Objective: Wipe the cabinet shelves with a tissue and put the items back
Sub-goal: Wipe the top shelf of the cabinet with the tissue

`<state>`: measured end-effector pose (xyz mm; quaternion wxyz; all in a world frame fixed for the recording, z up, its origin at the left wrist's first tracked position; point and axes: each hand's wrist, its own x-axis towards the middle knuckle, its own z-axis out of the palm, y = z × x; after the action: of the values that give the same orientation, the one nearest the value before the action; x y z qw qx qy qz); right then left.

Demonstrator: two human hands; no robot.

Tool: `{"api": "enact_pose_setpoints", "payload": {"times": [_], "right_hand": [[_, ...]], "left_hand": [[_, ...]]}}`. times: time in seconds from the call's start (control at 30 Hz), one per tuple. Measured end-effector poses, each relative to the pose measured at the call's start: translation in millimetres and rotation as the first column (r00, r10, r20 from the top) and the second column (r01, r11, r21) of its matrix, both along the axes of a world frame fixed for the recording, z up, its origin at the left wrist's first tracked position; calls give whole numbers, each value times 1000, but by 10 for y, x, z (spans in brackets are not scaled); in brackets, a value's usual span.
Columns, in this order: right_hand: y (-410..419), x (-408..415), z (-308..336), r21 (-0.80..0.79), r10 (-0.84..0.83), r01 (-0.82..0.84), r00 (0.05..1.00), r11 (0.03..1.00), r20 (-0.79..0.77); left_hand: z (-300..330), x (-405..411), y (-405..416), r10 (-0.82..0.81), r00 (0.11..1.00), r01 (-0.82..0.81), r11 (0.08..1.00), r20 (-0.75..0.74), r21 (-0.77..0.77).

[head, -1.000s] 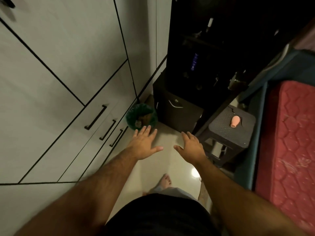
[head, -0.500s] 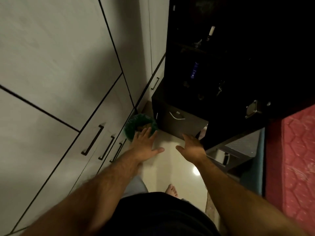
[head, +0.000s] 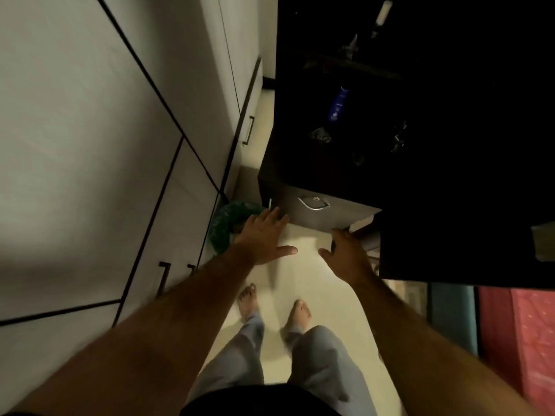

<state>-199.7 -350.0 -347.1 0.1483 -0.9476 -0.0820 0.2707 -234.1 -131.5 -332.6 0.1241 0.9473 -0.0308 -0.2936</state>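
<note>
Hands, left [head: 264,235] and right [head: 345,253], each grip spread, empty, below dark cabinet [head: 420,175].

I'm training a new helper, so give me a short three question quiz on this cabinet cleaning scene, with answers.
1. True or false: the left hand holds a tissue.
2. What colour is the bottle on the dark cabinet shelf?
3. What lies beside the left hand: A) green bin B) stool C) bucket?

Key: 1. False; both the left hand and the right hand are open and hold nothing. 2. Blue. 3. A.
</note>
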Motion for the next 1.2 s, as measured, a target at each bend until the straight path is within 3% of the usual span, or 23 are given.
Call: {"api": "enact_pose_setpoints", "payload": {"times": [0.17, 0.47, 0.67, 0.83, 1.03, 1.2], "right_hand": [[157, 477, -411, -30, 11, -11, 1000, 999, -28], [469, 973, -1215, -88, 169, -174, 984, 981, -60], [544, 1061, -1532, -84, 165, -170, 984, 982, -61], [505, 929, -1605, -87, 192, -195, 981, 977, -38], [372, 420, -1562, -82, 221, -229, 970, 970, -105], [297, 35, -1412, -64, 196, -210, 964, 976, -179]], "left_hand": [[-427, 357, 73, -10, 1000, 10, 999, -2, -51], [-937, 617, 390, -2, 976, 13, 999, 217, -50], [-1149, 656, 445, -59, 987, 59, 998, 149, 9], [-1324, 518, 461, -55, 996, 55, 998, 76, -1], [-1250, 256, 450, -53, 977, 70, 994, 206, -80], [-1281, 29, 496, -105, 973, 116, 993, 205, -38]]}}
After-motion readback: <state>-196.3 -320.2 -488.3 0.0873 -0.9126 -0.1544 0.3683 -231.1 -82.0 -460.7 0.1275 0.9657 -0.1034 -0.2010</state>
